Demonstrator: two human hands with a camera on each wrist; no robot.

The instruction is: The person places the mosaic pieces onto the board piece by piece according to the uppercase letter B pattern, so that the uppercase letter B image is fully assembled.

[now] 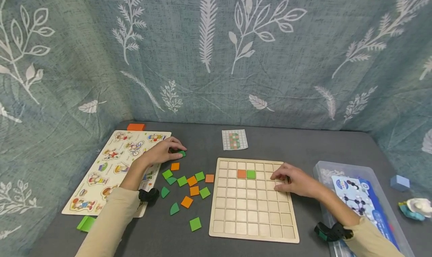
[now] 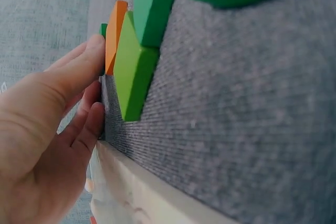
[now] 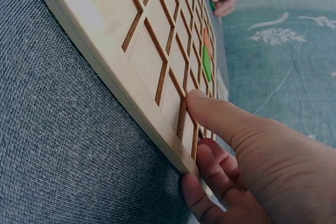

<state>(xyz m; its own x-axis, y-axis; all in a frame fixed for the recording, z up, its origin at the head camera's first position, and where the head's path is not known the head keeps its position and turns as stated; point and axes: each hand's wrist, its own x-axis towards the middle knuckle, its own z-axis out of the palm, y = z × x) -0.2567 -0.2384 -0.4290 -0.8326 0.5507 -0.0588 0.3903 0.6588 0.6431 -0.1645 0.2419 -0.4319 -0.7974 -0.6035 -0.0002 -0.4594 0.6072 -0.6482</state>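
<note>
My left hand [image 1: 163,151] is at the far end of the loose pieces, pinching a dark green wooden piece [image 1: 182,153] between thumb and fingers; its shape is mostly hidden. In the left wrist view, an orange square [image 2: 116,38] and a light green square [image 2: 134,72] lie close beside the thumb. My right hand [image 1: 296,180] rests on the right edge of the wooden grid board [image 1: 249,215], thumb and fingertips touching its cells. Two squares sit side by side in an upper row, one orange [image 1: 241,173] and one light green [image 1: 251,174].
Several orange, light green and dark green pieces lie left of the board. A small pattern card [image 1: 234,139] is behind it. A picture puzzle board [image 1: 111,170] lies at left, a clear plastic box [image 1: 325,167] at right. Farther right are a blue block [image 1: 400,182] and small toy [image 1: 416,208].
</note>
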